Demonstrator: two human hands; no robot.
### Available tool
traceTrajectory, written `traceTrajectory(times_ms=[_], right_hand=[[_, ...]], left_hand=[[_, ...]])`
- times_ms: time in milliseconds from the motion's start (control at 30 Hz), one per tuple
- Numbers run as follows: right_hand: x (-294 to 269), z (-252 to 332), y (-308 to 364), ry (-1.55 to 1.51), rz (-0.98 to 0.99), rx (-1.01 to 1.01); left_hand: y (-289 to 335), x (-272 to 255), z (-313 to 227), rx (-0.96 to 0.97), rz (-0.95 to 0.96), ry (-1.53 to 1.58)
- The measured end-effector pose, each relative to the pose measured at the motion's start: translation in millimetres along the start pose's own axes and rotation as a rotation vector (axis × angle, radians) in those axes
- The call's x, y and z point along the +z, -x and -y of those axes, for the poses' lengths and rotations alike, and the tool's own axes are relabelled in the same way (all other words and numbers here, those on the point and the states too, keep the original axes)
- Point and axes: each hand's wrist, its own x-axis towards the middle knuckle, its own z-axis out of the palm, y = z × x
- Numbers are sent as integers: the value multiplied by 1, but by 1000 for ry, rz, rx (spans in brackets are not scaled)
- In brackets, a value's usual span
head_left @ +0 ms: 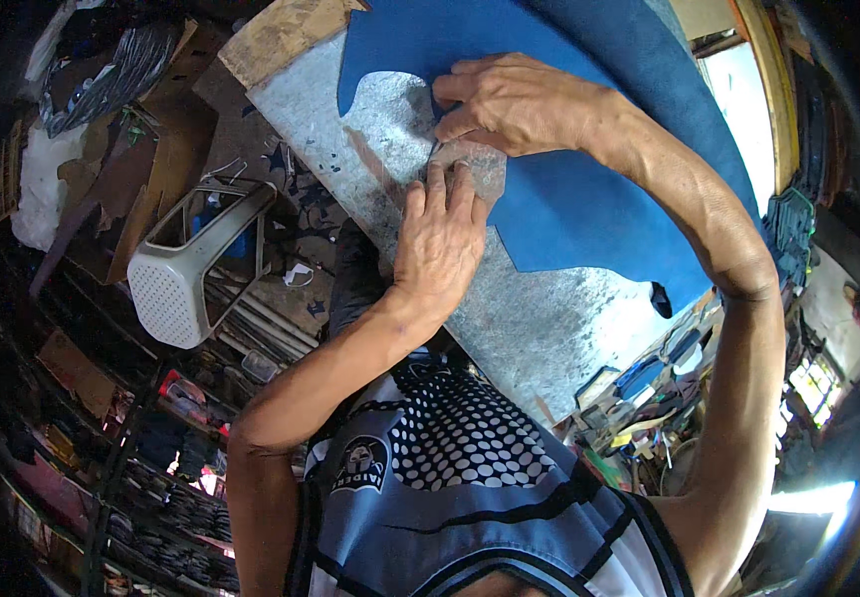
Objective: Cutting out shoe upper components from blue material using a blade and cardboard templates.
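Note:
A large blue sheet, perhaps leather (589, 214), with notched and curved cut edges, lies over a grey metal-topped table (539, 318). On the sheet's edge rests a small flat grey-brown template-like piece (490, 171). My left hand (440, 239) lies with outstretched fingers, their tips pressing on that piece. Just beyond it, my right hand (530, 104) is closed, its fingers curled down at the piece's far edge over the blue sheet. Whatever my right fingers grip is hidden beneath them.
A wooden board (286, 40) borders the table's far left corner. Left of the table stands a pale plastic stool (173, 289) on a floor with scraps. Piled scraps and clutter (649, 388) lie at the right. A dark plastic bag (111, 75) is at the far left.

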Motion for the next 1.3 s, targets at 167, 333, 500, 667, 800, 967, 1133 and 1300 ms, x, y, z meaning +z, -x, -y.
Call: traceTrajectory(times_ms=[167, 333, 500, 667, 800, 967, 1133, 1300], right_hand=[[4, 2, 1, 33, -43, 26], [-2, 1, 6, 51, -80, 43], [-5, -1, 9, 74, -9, 60], [-4, 2, 9, 77, -6, 133], [0, -1, 12, 68, -13, 150], [-8, -5, 17, 74, 6, 160], [-3, -7, 20, 56, -27, 196], [4, -13, 18, 96, -102, 162]], left_hand=[[0, -2, 3, 4, 5, 35], [-2, -8, 3, 4, 1, 34], [-4, -9, 2, 19, 31, 42], [-13, -8, 8, 5, 6, 73], [-16, -9, 10, 33, 36, 55], [-17, -11, 10, 42, 22, 61], [-17, -8, 11, 50, 22, 47], [-21, -8, 14, 49, 22, 32]])
